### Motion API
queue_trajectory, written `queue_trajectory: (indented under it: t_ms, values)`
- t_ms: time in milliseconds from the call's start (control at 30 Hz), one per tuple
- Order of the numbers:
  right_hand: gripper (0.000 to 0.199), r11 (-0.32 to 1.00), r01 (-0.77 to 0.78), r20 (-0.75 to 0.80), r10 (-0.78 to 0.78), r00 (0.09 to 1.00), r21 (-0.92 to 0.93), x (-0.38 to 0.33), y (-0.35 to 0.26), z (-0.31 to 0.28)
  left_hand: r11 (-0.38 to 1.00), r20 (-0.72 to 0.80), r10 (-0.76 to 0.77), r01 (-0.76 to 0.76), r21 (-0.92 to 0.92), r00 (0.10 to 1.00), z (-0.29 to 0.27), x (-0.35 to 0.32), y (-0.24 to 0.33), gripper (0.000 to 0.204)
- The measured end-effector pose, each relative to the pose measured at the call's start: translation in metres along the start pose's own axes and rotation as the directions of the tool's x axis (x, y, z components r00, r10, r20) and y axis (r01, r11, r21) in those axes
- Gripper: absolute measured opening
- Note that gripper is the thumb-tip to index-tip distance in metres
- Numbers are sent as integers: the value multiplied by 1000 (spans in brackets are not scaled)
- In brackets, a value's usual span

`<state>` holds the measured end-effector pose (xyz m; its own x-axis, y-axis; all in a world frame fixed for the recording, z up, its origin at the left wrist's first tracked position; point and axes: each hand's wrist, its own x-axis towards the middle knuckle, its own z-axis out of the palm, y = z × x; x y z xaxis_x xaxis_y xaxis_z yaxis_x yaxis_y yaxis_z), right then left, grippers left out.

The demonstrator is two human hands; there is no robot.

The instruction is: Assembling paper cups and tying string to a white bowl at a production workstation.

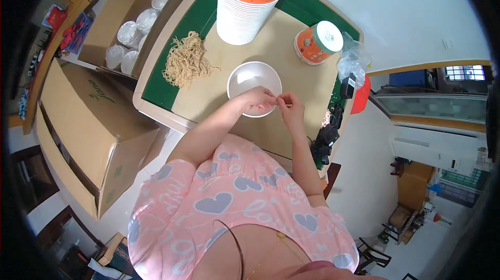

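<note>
Both hands (273, 102) just above white bowl (250, 79)

open cardboard box (112, 17), upper left beside the table: brown, flaps up, holding clear-wrapped stacks of white lids (130, 40). large cardboard box (86, 123), left of the person, below the first: brown, closed, long, with green printed marks on its top and side. stack of paper cups (245, 4), top centre on the table: white nested rims, the topmost cup orange and teal with printed pictures. single lidded paper cup (317, 43), right of the stack, tilted: orange wall, white round lid bearing a small green label. crumpled clear plastic bag (354, 61), just beside that cup at the table's right edge.
</note>
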<state>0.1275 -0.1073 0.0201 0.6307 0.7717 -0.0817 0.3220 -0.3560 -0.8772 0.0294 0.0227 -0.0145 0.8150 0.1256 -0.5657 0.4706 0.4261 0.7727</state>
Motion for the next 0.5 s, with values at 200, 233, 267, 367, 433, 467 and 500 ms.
queue_trajectory:
  t_ms: [200, 233, 267, 367, 433, 467, 500]
  values:
    - [8, 1000, -23, -19, 23, 1000, 9, 2, 10, 2, 978, -110, -23, 0, -209, 994, 3, 4, 2, 16]
    - [8, 1000, -6, -32, 6, 999, 10, 2, 9, 3, 978, -109, -25, 2, -208, 994, 1, 3, 3, 16]
    - [8, 1000, -8, -33, 8, 999, 11, 1, 9, 3, 935, -51, -63, 42, -351, 997, -2, 3, 4, 14]
    - [7, 999, -49, -22, 50, 999, 13, 0, 1, 2, 845, -4, -113, 94, -527, 994, -5, -1, 6, 12]
    - [6, 997, 43, -33, -45, 998, -69, -2, -9, 2, 816, -21, -132, 97, -569, 991, -5, -3, 6, 11]
    - [6, 997, 35, -38, -37, 999, -62, -4, -16, 1, 797, 2, -121, 99, -596, 993, -4, -1, 6, 11]
    - [6, 999, 47, -73, -48, 996, -21, -5, -25, 0, 776, 25, -110, 101, -623, 994, -3, 1, 5, 11]
